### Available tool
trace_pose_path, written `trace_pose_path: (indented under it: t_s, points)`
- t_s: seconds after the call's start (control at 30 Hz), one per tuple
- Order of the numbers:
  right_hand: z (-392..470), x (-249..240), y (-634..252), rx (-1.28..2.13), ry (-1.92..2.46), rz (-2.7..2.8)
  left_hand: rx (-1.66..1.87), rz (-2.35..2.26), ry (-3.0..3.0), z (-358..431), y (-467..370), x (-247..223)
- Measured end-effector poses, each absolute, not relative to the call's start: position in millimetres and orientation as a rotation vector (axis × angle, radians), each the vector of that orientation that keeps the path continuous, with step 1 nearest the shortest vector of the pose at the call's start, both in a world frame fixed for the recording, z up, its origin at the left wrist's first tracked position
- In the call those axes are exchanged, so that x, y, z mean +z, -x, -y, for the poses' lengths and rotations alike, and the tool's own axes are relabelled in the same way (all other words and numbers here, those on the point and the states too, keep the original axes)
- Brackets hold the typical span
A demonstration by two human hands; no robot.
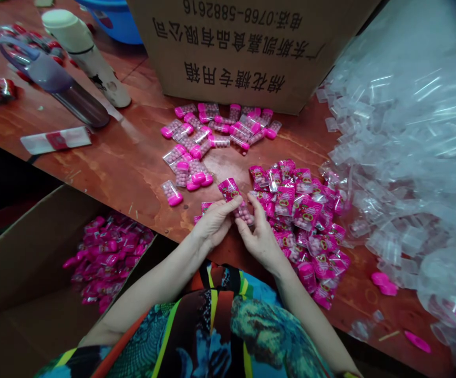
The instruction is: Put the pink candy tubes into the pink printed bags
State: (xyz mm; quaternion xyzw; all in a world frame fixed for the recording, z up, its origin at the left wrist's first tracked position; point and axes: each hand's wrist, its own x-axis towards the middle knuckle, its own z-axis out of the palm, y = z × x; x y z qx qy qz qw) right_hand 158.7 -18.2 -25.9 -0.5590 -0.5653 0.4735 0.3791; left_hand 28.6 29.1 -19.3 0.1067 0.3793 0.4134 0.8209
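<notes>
My left hand (pixel 214 223) pinches a small candy container with a pink printed wrapper (pixel 228 188) on its upper part. Pink candy balls show through the clear lower end. The thumb and fingertips of my right hand (pixel 260 239) close around that lower end. Beside my right hand lies a heap of pink printed candy packets (pixel 309 212). Another packet (pixel 206 206) is partly hidden behind my left hand. Beyond my hands are several clear candy containers with pink caps (pixel 196 144), filled with pink balls.
A cardboard box (pixel 228 63) stands at the back. Clear plastic pieces (pixel 417 173) pile up on the right. An open carton (pixel 27 252) below the table's left edge holds pink packets (pixel 110 257). Bottles (pixel 74 94), a tissue pack (pixel 57 140) and a blue basin (pixel 120 23) are at upper left.
</notes>
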Motion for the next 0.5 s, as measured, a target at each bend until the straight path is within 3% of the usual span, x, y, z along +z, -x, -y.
trace_pose_path:
  t_s: [0.3, 0.5]
  points:
    - [18, -10, -161, 1.877, 1.105, 0.881, 0.804, -0.713, -0.337, -27, -18, -19]
    - [16, -21, -157, 1.586, 1.223, 1.123, 0.755, -0.808, -0.414, -21, -24, -19]
